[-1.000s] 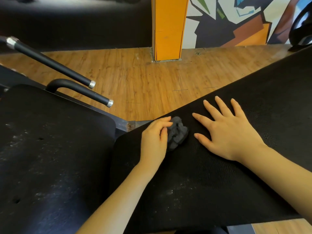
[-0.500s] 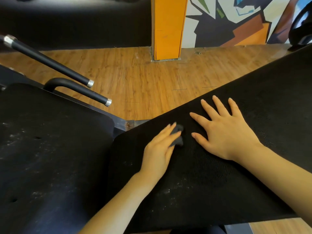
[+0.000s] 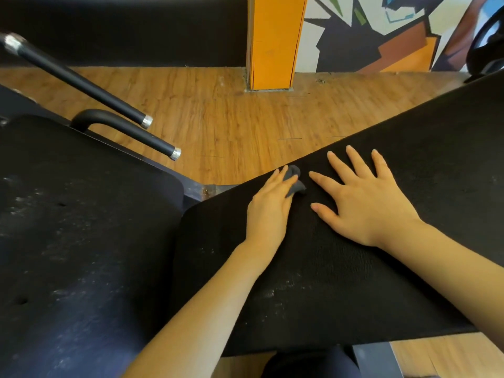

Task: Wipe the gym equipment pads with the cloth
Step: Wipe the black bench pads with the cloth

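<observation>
A person's left hand (image 3: 268, 208) is pressing a small dark grey cloth (image 3: 295, 181) flat against the right-hand pad (image 3: 341, 268), fingers straight and laid over the fabric so that only a bunched corner is showing past the fingertips. The cloth is sitting close to the pad's far edge, where the upholstery is dropping away to the wooden floor (image 3: 218, 110). Just beside it, the right hand (image 3: 365, 203) is resting palm down on the same pad, fingers spread and relaxed, holding nothing.

The pad is running diagonally up toward the right of the frame, leaving a long bare stretch of black textured vinyl beyond the right hand. Its near portion is carrying pale dusty specks. A narrow gap with a metal frame bracket (image 3: 207, 190) is separating it from the left-hand pad (image 3: 81, 241), which is showing whitish smears and a few small holes.

Beyond the left pad, two black handle bars (image 3: 114, 105) with silver end caps are jutting out over the floor. Farther back, an orange pillar (image 3: 275, 39) is standing against a black wall panel, with a painted mural (image 3: 381, 31) of angular white, orange, brown and blue shapes to its right. No legible writing or brand mark is showing anywhere.
</observation>
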### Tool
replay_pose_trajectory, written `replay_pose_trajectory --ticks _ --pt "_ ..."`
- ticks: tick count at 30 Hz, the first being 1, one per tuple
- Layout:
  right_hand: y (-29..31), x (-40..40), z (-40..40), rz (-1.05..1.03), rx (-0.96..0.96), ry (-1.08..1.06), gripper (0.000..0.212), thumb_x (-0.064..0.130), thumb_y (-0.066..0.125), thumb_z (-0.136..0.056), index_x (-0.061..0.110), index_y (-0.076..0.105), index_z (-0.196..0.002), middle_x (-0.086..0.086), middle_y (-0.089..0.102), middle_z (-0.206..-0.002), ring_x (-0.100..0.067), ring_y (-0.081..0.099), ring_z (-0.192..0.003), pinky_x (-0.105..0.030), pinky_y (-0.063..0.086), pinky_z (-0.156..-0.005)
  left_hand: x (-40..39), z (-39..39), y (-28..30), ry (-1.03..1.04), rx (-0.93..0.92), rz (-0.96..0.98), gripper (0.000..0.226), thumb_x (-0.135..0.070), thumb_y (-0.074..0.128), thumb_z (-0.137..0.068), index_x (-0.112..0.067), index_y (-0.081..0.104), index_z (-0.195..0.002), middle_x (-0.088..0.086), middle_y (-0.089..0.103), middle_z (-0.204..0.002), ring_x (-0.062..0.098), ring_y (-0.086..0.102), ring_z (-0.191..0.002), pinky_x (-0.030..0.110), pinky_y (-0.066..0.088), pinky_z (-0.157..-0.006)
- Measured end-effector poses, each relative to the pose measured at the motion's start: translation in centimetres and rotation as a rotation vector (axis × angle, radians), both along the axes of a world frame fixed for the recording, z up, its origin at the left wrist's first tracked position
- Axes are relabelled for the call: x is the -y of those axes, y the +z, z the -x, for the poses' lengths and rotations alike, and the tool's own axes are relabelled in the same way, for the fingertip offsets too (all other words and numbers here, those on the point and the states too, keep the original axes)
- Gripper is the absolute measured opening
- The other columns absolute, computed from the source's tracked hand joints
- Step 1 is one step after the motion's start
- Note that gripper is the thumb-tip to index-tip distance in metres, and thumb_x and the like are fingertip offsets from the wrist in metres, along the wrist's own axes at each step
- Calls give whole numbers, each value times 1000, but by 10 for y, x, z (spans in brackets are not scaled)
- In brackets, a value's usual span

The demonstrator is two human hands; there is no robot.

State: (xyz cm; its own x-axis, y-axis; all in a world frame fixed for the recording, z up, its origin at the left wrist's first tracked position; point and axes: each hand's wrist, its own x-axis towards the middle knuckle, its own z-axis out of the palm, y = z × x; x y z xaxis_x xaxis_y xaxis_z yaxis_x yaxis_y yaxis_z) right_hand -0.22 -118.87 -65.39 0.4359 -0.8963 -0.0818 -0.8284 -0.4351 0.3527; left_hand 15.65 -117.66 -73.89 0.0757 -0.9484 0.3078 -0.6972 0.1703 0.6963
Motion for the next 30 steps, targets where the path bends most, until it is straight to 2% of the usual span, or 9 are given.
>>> replay_pose_trajectory --ticks 3,5,7,10,12,18,24,27,30 --pt "1 -1 1 -14 -7 3 75 66 0 -83 37 10 -151 -9 5 -161 -34 -4 -147 -56 -1 -116 -54 -10 -17 -18 48 -6 48 -10 60 -92 -23 52 -137 -7 35 -150 8 32 -137 33 27 -113" --pt "1 -1 1 -20 -15 5 75 66 -1 -83 38 7 -152 -9 2 -161 -34 -6 -147 -56 -2 -117 -91 -22 -26 -61 52 35 50 -15 62 -89 -23 51 -137 -10 31 -147 10 36 -135 34 32 -109" --pt "2 -1 1 -21 -16 2 75 66 -2 -82 38 7 -152 -9 2 -161 -34 -6 -147 -56 -2 -116 -82 -24 -29 -95 111 72 55 -21 57 -88 -28 44 -141 -6 24 -153 16 33 -139 35 35 -107" --pt "1 -1 0 -8 -12 -1 75 67 -1 -83 37 10 -152 -8 4 -161 -34 -5 -147 -56 -1 -116 -28 -4 -15 -97 182 32 58 -22 53 -93 -34 33 -146 -2 9 -161 14 5 -146 34 22 -111" --pt "2 -1 -1 -5 -1 -8 77 67 -2 -82 37 12 -151 -8 7 -160 -34 -3 -147 -56 -1 -116 -8 0 -7 -101 187 0 53 -23 50 -97 -33 34 -147 -4 8 -161 8 -4 -143 31 17 -113" --pt "3 -2 -1 -28 -25 -5 77 66 -6 -81 38 3 -151 -8 -1 -161 -34 -8 -146 -56 -3 -117 -64 -26 -27 -215 177 49 54 -34 49 -92 -29 38 -145 -11 7 -157 6 6 -144 29 13 -112" --pt "1 -1 -3 -13 -21 -10 74 67 -4 -84 37 3 -152 -8 -1 -161 -33 -8 -147 -56 -3 -116 17 -4 7 -130 131 -43 49 -35 49 -98 -30 38 -146 -3 16 -161 12 10 -147 33 19 -115" --pt "1 0 0 -28 -28 -5 74 67 -3 -84 38 3 -152 -8 -1 -161 -33 -9 -147 -56 -3 -116 -20 -13 -4 -151 97 -19 48 -32 51 -98 -33 39 -144 -7 16 -159 4 7 -143 24 11 -110" --pt "2 -2 1 -24 -22 -3 73 66 -3 -85 38 3 -152 -8 -2 -161 -33 -9 -147 -55 -4 -116 -81 -27 -26 -208 49 20 51 -32 51 -92 -37 37 -141 -12 17 -157 2 12 -144 23 15 -114"
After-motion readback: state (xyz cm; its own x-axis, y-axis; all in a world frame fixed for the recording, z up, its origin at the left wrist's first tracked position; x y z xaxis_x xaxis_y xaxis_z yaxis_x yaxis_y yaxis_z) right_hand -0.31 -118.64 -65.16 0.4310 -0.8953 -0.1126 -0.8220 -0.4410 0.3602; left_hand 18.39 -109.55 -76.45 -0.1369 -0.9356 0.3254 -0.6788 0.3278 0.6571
